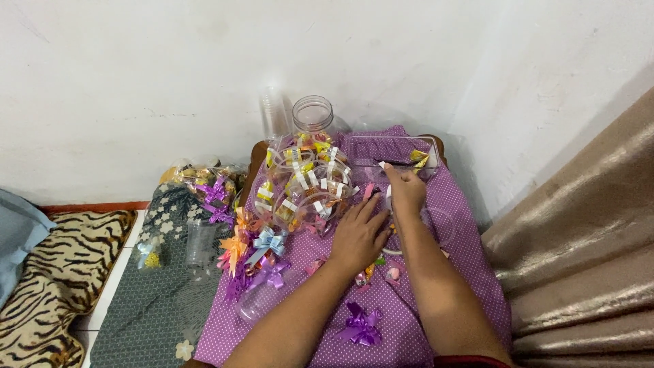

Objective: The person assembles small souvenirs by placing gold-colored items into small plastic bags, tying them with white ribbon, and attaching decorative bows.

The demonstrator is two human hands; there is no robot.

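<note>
Resting flat on the purple dotted cloth (pixel 436 204) of the tabletop, the left hand (pixel 359 235) lies with fingers spread and released, near small wrapped candies (pixel 394 274); the right hand (pixel 407 189) pinches a thin white strip (pixel 383 165) beside a clear plastic box (pixel 392 146); filled clear cups (pixel 306 187) crowd just left; ribbon bows (pixel 262 252) lie nearby.

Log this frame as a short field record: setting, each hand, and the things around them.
setting: low table under a purple dotted cloth, against a white wall
left hand: flat on the cloth, beside small wrapped sweets
right hand: raised, pinching something small; what it is cannot be told
pile: filled clear cups with white tape
bows: ribbon bows at the table's left, one purple bow near
back: clear jar
</note>
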